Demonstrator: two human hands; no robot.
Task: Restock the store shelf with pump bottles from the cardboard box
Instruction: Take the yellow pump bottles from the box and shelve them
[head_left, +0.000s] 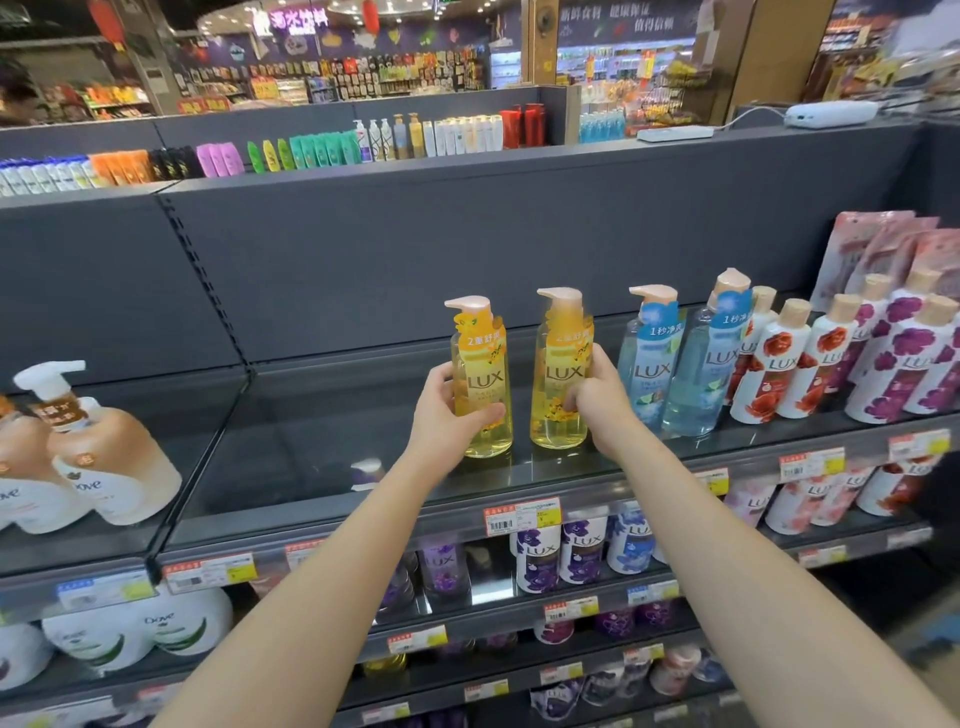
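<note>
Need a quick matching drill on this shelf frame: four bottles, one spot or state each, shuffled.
Things:
1. left yellow bottle
2. right yellow bottle
3. blue bottles
4. Dove bottles

Places:
A. far left of the shelf
B. held by the right hand
C. just right of the yellow pair, untouched
D. held by the left hand

Pairs: 1-D, 2-B, 3-C, 4-A

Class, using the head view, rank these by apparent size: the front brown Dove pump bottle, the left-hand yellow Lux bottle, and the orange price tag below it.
1. Dove pump bottle, though it is nearer the camera.
2. Yellow Lux bottle.
3. Price tag.
</note>
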